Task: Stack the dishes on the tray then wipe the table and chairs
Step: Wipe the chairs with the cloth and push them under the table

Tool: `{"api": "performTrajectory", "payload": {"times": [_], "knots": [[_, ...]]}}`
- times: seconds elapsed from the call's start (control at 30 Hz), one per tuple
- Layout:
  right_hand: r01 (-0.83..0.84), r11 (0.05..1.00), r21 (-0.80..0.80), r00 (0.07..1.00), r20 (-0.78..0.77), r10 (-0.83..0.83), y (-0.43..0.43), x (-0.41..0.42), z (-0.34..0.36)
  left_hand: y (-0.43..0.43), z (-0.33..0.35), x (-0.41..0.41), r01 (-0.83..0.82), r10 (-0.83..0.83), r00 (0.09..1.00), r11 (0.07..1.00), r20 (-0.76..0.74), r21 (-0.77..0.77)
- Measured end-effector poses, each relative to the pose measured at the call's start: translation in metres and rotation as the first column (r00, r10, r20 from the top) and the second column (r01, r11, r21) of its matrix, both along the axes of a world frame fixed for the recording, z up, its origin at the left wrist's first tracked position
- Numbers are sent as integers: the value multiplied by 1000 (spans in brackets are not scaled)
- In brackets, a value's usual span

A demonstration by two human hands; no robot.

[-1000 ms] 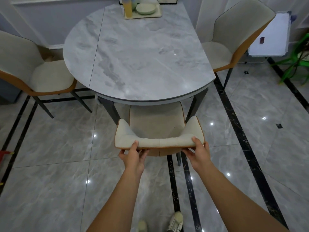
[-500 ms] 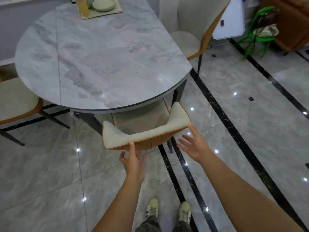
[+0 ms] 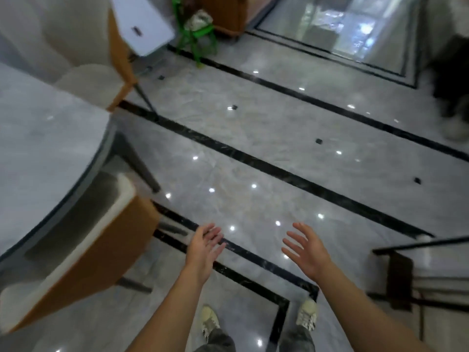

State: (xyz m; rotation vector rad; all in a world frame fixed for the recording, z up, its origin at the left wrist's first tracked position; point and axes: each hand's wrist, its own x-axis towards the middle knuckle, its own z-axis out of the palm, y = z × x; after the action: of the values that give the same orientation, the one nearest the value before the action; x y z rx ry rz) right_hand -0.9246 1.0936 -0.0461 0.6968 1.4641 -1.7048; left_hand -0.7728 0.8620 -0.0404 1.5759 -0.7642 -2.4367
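Left hand (image 3: 205,246): we hold it open with the fingers loosely spread and nothing in it. It is over the floor (image 3: 253,148), near the chair back but not touching it.
Right hand (image 3: 305,252): also wide open and empty, palm turned toward the left hand, with a gap between the two.
Table (image 3: 38,148): grey marble top at our left, its round edge cutting across the left side of the view.
Near chair (image 3: 83,262): tucked under the table edge at lower left. Its orange back faces us and the cream padding shows along the top.
Far chair (image 3: 83,47): at upper left beside the table, cream seat and orange shell. It is blurred.
Shoes (image 3: 209,323): our pale pair stands on the tiles below the hands, straddling a black inlay line.
In the way: a dark frame (image 3: 398,278) stands close at our lower right. We cannot tell what it belongs to.
Further off: a green stool (image 3: 195,39), a white board (image 3: 142,24) leaning behind the far chair, and another person's legs (image 3: 454,97) at the right edge.
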Motion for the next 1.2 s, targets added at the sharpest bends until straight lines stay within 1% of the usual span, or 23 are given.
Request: {"api": "performTrajectory", "payload": {"times": [0.13, 0.23, 0.33, 0.43, 0.47, 0.53, 0.67, 0.7, 0.77, 0.87, 0.9, 0.93, 0.97, 1.0, 1.03, 1.07, 1.1, 1.13, 1.2], "knots": [[231, 973, 7, 973, -14, -231, 108, -21, -3, 74, 3, -69, 211, -212, 977, 977, -14, -40], [383, 924, 5, 923, -50, -382, 204, -43, -9, 159, 1, -129, 352, -354, 935, 934, -26, -58], [485, 874, 14, 873, -62, -483, 288, -71, -11, 242, -1, -179, 467, -469, 883, 882, -26, -57], [594, 804, 28, 803, -78, -590, 380, -105, -13, 330, -5, -230, 563, -563, 826, 825, -9, -45], [636, 771, 43, 771, -74, -632, 423, -117, -13, 371, -9, -252, 600, -600, 800, 799, 4, -34], [691, 721, 47, 723, -74, -687, 464, -131, -15, 409, -8, -272, 637, -637, 770, 770, 6, -25], [804, 588, 87, 593, -61, -803, 564, -163, -24, 502, -12, -319, 730, -730, 683, 683, 6, -16], [836, 541, 93, 547, -58, -835, 591, -174, -27, 529, -16, -334, 756, -756, 655, 655, 4, -6], [858, 503, 105, 509, -31, -860, 617, -187, -30, 557, -20, -349, 786, -786, 618, 618, 13, -10], [866, 487, 116, 482, 70, -874, 640, -201, -30, 592, -25, -370, 840, -839, 543, 542, 37, -27], [879, 456, 138, 449, 78, -890, 645, -204, -30, 603, -25, -377, 856, -854, 517, 516, 49, -44], [899, 397, 186, 396, 45, -917, 649, -206, -30, 614, -26, -383, 873, -871, 487, 482, 66, -74], [900, 323, 294, 349, -41, -936, 651, -208, -29, 623, -26, -389, 890, -888, 452, 442, 88, -108], [859, 253, 445, 363, -182, -914, 659, -209, -29, 635, -27, -398, 909, -906, 409, 392, 111, -143], [804, 202, 560, 428, -308, -850, 665, -210, -27, 646, -26, -406, 921, -919, 373, 349, 127, -174], [764, 172, 622, 489, -384, -784, 674, -212, -27, 660, -27, -415, 930, -931, 338, 307, 139, -204], [729, 171, 663, 540, -403, -739, 682, -214, -28, 672, -27, -425, 935, -940, 308, 269, 149, -232], [692, 189, 696, 585, -389, -712, 693, -216, -30, 687, -29, -436, 937, -947, 276, 227, 166, -264], [630, 269, 728, 669, -333, -665, 707, -221, -33, 713, -30, -459, 933, -954, 226, 154, 196, -325]]}}
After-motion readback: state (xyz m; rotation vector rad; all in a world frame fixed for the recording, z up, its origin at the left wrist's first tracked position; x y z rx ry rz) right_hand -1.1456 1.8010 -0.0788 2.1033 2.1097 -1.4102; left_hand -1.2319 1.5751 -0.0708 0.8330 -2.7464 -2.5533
